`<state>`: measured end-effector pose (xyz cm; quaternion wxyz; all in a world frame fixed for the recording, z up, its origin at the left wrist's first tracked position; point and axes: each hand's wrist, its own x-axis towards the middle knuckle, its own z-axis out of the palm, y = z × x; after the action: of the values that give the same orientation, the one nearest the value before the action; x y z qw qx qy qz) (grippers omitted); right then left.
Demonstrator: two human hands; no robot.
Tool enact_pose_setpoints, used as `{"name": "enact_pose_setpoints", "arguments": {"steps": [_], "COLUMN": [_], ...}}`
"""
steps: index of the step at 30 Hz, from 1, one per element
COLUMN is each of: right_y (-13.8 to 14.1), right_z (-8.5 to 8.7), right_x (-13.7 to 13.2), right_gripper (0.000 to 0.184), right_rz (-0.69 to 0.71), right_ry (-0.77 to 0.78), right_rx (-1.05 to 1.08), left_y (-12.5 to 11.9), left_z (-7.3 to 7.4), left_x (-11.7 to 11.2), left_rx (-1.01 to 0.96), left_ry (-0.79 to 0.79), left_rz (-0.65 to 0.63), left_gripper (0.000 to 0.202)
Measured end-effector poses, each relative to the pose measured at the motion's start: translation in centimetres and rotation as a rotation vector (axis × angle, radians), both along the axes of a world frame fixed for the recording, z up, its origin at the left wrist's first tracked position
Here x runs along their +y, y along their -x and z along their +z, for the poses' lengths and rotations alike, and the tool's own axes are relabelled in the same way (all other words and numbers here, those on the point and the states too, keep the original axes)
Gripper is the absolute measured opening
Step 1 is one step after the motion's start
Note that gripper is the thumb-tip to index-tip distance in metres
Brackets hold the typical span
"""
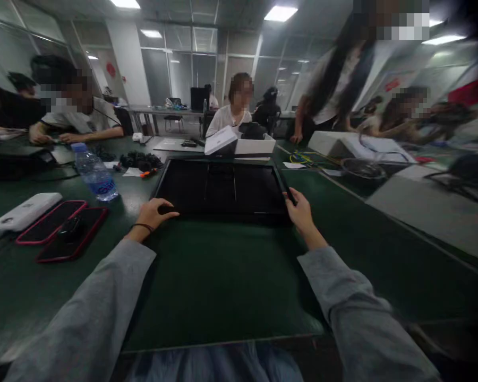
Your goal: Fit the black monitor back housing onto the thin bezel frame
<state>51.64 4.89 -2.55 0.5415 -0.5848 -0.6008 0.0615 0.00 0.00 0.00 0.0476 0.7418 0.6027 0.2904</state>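
Observation:
A wide, shallow black tray (239,215) with thin upright dividing lines across its dark inside lies in front of me on the green table. At its near left corner, my left hand (155,216) grips the rim between thumb and fingers. My right hand (301,216) is closed around the right side, with the thumb along the rim and some fingers hidden under or behind it. Whether the tray touches the table or is slightly lifted, I cannot tell.
Left of the tray stands a water bottle (97,172), beside two red-edged phones (83,233) and a white power strip (26,211). Behind it is an open white box (257,147). Black cables (139,161) lie back left; a round clear dish (362,168) sits right. Several people surround the table.

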Motion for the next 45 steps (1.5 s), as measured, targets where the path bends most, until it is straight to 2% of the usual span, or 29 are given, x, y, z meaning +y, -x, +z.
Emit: {"name": "enact_pose_setpoints", "arguments": {"steps": [6,9,14,20,22,25,27,30,32,34,41,45], "right_y": [-0.3,0.1,0.7,-0.5,-0.8,-0.8,-0.7,-0.7,-0.7,-0.7,-0.3,-0.3], "right_z": [-1.8,-1.8,-1.6,-2.0,-2.1,-2.0,-1.9,-1.8,-1.7,-1.6,-1.4,-1.4], "right_x": [-1.2,-1.7,-1.9,-0.5,-0.2,-0.3,-0.5,-0.6,-0.7,-0.8,-1.4,-1.3], "right_gripper": [0.056,0.06,0.059,0.054,0.054,0.054,0.053,0.053,0.053,0.053,0.052,0.053], "right_rz": [-0.064,-0.075,-0.094,-0.109,-0.106,-0.096,-0.099,-0.112,-0.12,-0.12,-0.122,-0.107], "right_ry": [0.122,0.187,0.207,0.187,0.188,0.194,0.203,0.201,0.203,0.22,0.209,0.194], "right_rx": [-0.023,-0.035,-0.022,0.019,0.026,0.011,-0.002,-0.017,-0.025,-0.035,-0.052,-0.077], "left_y": [-0.6,-0.6,-0.4,-0.9,-0.8,-0.1,0.6,1.3,1.5,1.5,1.5,1.5], "left_z": [0.2,0.6,0.7,0.4,0.2,0.0,-0.2,-0.6,-0.8,-0.9,-0.8,-1.1], "left_x": [-0.4,-0.6,-0.5,-0.5,-0.4,-0.2,0.2,0.6,0.8,0.9,1.1,1.6], "left_rx": [0.128,0.167,0.248,0.183,0.162,0.11,0.065,-0.006,-0.034,-0.033,-0.067,-0.228], "left_ry": [0.013,0.042,0.107,0.101,0.055,-0.122,-0.2,-0.069,0.061,0.118,0.14,0.122], "left_rz": [-0.003,0.007,0.063,-0.003,0.012,0.169,0.334,0.442,0.44,0.436,0.433,0.329], "left_gripper": [0.033,0.035,0.045,0.042,0.04,0.033,0.044,0.052,0.048,0.044,0.043,0.047]}}
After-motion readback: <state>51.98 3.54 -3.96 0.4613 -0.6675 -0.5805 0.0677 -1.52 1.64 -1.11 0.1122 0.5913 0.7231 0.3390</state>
